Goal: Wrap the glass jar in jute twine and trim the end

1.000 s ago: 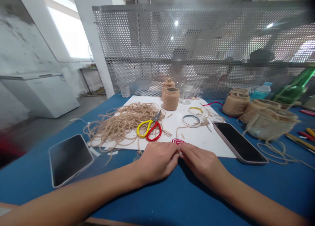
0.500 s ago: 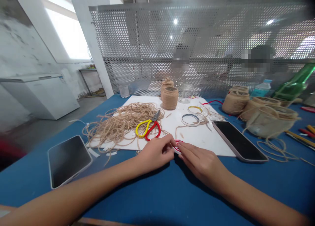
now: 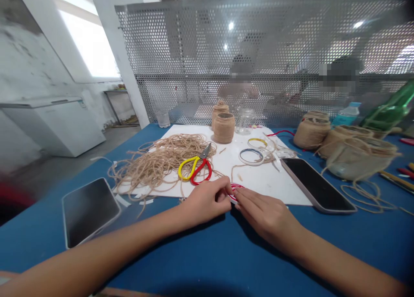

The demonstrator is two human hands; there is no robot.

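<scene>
Between my two hands is a small red-and-white roll of tape (image 3: 236, 187), partly hidden by the fingers. My left hand (image 3: 208, 198) pinches its left edge with thumb and bent forefinger. On the other side, my right hand (image 3: 263, 211) closes its fingers over the roll's right part. Scissors (image 3: 200, 164) with one yellow and one red handle lie beyond my left hand, blades pointing away, against a loose heap of jute twine (image 3: 161, 163). A white-and-blue tape ring (image 3: 251, 157) and a yellow one (image 3: 257, 142) rest further back on the white board (image 3: 268, 182).
Twine-wrapped jars (image 3: 224, 128) stand at the back of the board, with more jars (image 3: 311, 131) at the right. One phone (image 3: 318, 185) lies right, another (image 3: 90, 211) left. A green bottle (image 3: 388, 109) leans far right. A perforated metal screen (image 3: 194, 64) borders the blue table (image 3: 200, 262).
Both hands keep their hold on the tape roll and have barely moved. The view has shifted slightly, so things on the right appear a little further right.
</scene>
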